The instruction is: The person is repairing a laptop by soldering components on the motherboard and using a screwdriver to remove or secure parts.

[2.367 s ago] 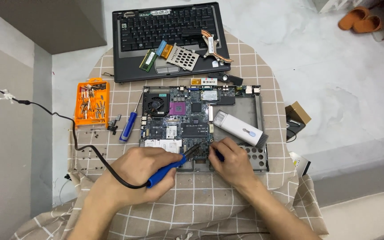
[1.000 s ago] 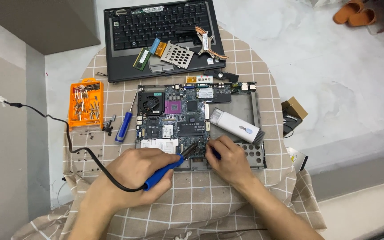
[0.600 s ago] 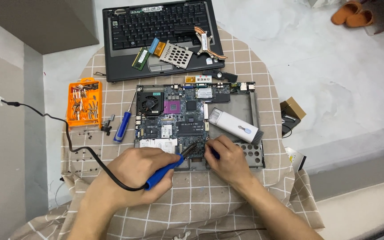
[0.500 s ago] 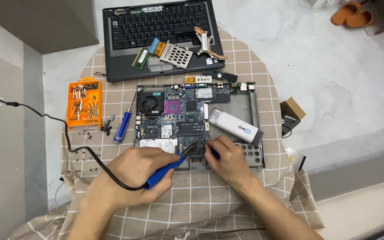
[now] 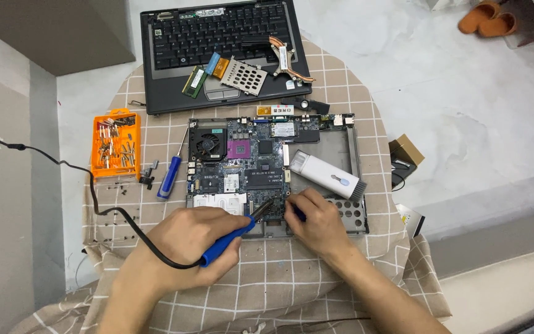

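Observation:
An open laptop base with its blue motherboard [image 5: 242, 167] lies on a checked cloth. My left hand [image 5: 186, 241] grips a blue-handled soldering iron [image 5: 227, 240], its dark tip touching the board's near edge around the middle. My right hand [image 5: 316, 219] rests just right of that tip, fingers pinched on a small dark-blue item I cannot make out. A black cord [image 5: 103, 210] runs from the iron off to the left.
A white and grey brush tool [image 5: 329, 176] lies in the laptop's empty bay. A blue screwdriver [image 5: 171, 176] and an orange bit case [image 5: 114, 143] sit left. The keyboard half [image 5: 217, 34] with loose parts lies behind. A small cardboard box [image 5: 406, 149] is right.
Both hands and the soldering iron keep their place at the board's near edge. Only the view has shifted slightly.

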